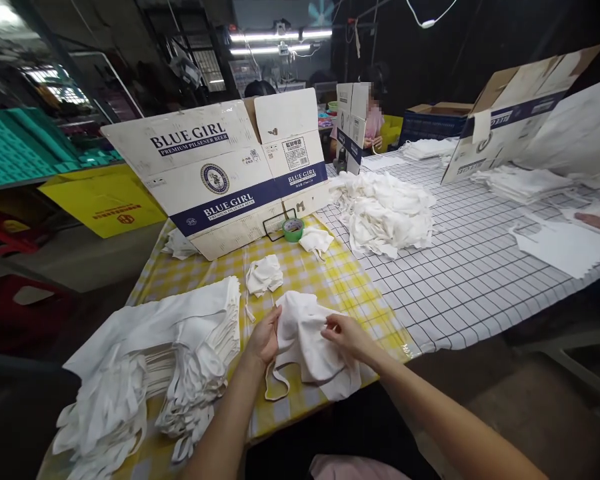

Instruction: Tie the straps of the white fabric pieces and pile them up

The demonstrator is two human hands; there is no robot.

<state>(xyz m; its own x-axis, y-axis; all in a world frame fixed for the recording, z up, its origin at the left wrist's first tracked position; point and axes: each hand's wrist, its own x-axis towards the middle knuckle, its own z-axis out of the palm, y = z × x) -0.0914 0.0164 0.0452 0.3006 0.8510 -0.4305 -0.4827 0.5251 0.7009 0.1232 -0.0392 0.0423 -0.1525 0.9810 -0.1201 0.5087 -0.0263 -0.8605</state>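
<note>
We are noting three hazards. First, the draped white fabric piece, at the lower centre of the frame, is lying close to the near edge of the yellow-and-white checked worktop; we are judging that a loosened hold could cause it to slide off. Second, a thin white looped cord, apparently attached to it, is curling loose below the left hand; a careless pull could be twisting or snagging it. Third, the layered stack of white cloth with dangling strips, at the lower left, is standing just beside the left forearm; an outward elbow could be dragging the strips and disordering the layers.

Regarding the hands, we are finding them apart, with the fabric between. The left is gripping the fabric's left side between thumb and fingers, leaving little opening. The right hand is touching the right side with curled fingers; whether it is pinching a fold, we are not able to tell.
</note>
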